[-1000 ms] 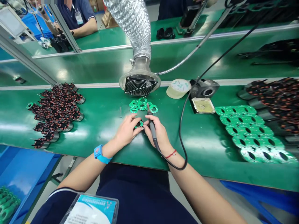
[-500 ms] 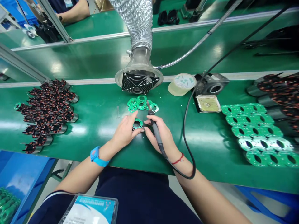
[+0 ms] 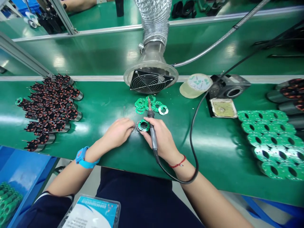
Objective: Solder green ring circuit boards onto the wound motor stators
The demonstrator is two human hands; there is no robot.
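My right hand (image 3: 163,136) is closed around a soldering iron (image 3: 153,134), its tip pointing away from me. The thumb and fingertips of that hand also rest against a small round part topped by a green ring-shaped circuit board (image 3: 143,125). To the left of this part is my left hand (image 3: 120,131), apart from it, with fingers curled and pressed together; whatever they may hold is hidden. Just beyond the hands lies a loose pile of green ring boards (image 3: 140,105), with one paler ring (image 3: 163,110) at its right edge.
A fume extractor fan (image 3: 149,82) hangs over the bench. Wire-wound motor stators (image 3: 51,110) crowd the left. At right stand a tape roll (image 3: 196,85), a soldering iron stand (image 3: 230,87) with a sponge (image 3: 223,107), and rows of green board panels (image 3: 273,139). The iron's cable loops over my right forearm.
My left hand has let go of the round part and moved left, its fingers now curled. My right hand stays at the part with the soldering iron, which is now more upright in view.
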